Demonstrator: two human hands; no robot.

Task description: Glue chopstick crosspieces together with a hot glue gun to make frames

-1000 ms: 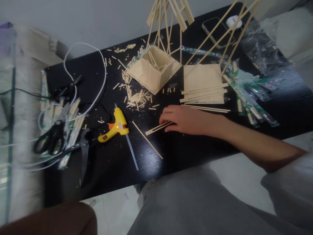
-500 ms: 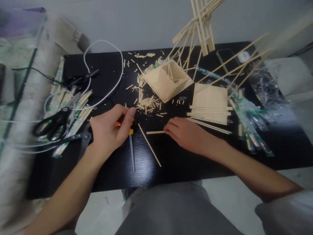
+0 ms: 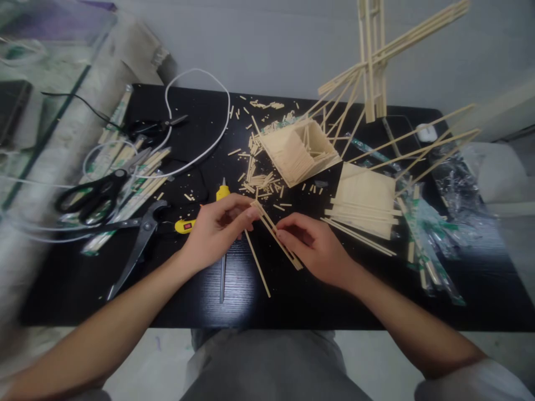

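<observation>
Between my hands is a narrow bundle of wooden sticks (image 3: 278,238), slanting down to the right with small gaps between the sticks. My left hand (image 3: 221,225) pinches its upper end with thumb and fingers. My right hand (image 3: 315,245) grips it nearer the lower end. Partly behind my left hand lies a yellow hot glue gun (image 3: 223,192), nozzle pointing away, with a clear glue stick (image 3: 223,278) out of its back. A single wooden stick (image 3: 259,266) lies on the black table between the glue gun and the bundle.
Left are black-handled scissors (image 3: 94,195), large pliers (image 3: 144,234), wrapped sticks (image 3: 137,195) and a looped white cable (image 3: 229,106). Ahead, cut stick pieces (image 3: 261,181) surround a wooden structure (image 3: 288,153). Right are a stick panel (image 3: 363,192) and plastic wrappers (image 3: 434,211).
My left hand has moved right, off the glue gun, and now pinches the bundle's upper end. My right hand's stick has been raised and turned to a slant. The view has shifted slightly.
</observation>
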